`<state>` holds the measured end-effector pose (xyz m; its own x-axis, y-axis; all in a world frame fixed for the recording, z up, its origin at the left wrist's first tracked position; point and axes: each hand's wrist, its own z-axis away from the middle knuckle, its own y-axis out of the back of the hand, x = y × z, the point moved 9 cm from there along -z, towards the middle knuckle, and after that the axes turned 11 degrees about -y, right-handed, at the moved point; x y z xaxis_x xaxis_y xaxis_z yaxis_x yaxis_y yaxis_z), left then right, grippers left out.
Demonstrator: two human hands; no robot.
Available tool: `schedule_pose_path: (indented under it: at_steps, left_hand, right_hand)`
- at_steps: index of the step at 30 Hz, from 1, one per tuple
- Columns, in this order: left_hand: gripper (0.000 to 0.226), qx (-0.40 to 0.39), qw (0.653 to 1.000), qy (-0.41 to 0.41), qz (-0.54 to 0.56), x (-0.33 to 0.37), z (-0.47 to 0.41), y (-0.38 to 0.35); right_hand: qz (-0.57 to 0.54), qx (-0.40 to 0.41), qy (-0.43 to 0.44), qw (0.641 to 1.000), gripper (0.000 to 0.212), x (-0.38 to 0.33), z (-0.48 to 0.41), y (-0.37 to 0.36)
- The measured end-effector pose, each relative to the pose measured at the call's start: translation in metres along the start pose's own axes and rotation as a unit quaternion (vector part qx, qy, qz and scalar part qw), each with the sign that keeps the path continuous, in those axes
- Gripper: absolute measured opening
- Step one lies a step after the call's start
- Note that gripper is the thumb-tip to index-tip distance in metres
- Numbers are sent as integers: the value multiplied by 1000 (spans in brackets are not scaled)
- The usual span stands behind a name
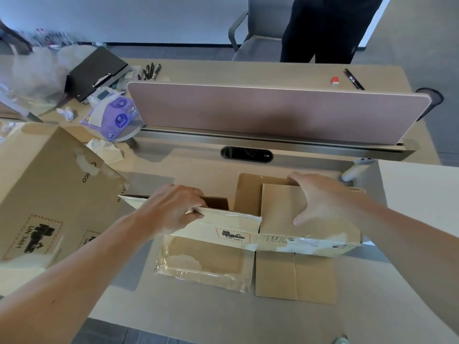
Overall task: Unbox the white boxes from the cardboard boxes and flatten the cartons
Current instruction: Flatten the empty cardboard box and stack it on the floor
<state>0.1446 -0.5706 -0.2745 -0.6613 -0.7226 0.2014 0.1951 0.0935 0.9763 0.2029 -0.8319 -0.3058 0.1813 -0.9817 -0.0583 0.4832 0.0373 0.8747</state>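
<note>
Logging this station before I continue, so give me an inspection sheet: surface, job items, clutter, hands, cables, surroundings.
Surface: beige desk, pink divider panel across it.
Job's things: small carton open, flaps spread; large carton at left.
Clutter: tissue pack, black folder, pens, marker.
Hands: left hand grips small carton's taped edge; right hand presses flat on its flap.
Cables: nothing seen.
Surroundings: grey chair, person in dark clothes standing behind desk.

- A beige desk (196, 167) is split by a pink divider (273, 112).
- A grey chair (258, 47) is set behind it.
- A pale wall (149, 18) is met by grey floor (409, 45).
</note>
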Motion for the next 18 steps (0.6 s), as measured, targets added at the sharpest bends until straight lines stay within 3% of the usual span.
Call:
schedule_pose_path:
  at_steps: [3, 7, 11, 13, 15, 18]
  left_hand:
    - [5, 27, 999, -29, -28, 2, 1, 3]
    - [19, 35, 993, -89, -64, 12, -1, 1]
    - [56, 20, 986, -111, -121, 19, 3, -2]
    - [60, 46, 985, -125, -114, 24, 7, 1]
    - [53, 84, 990, -100, -50, 21, 9, 8]
    - [56, 75, 996, 19, 51, -2, 12, 8]
  right_hand:
    - [-16, 11, -12, 1000, 92, 11, -4, 0]
    - [26, 44, 7, 999, 64, 12, 2, 2]
    - [-19, 30, 33, 999, 58, 11, 14, -2]
    - [-45, 19, 32, 998, 67, 11, 20, -6]
    - [-51, 27, 33, 998, 74, 9, 29, -4]
    - [-49, 33, 42, 997, 36, 4, 38, -2]
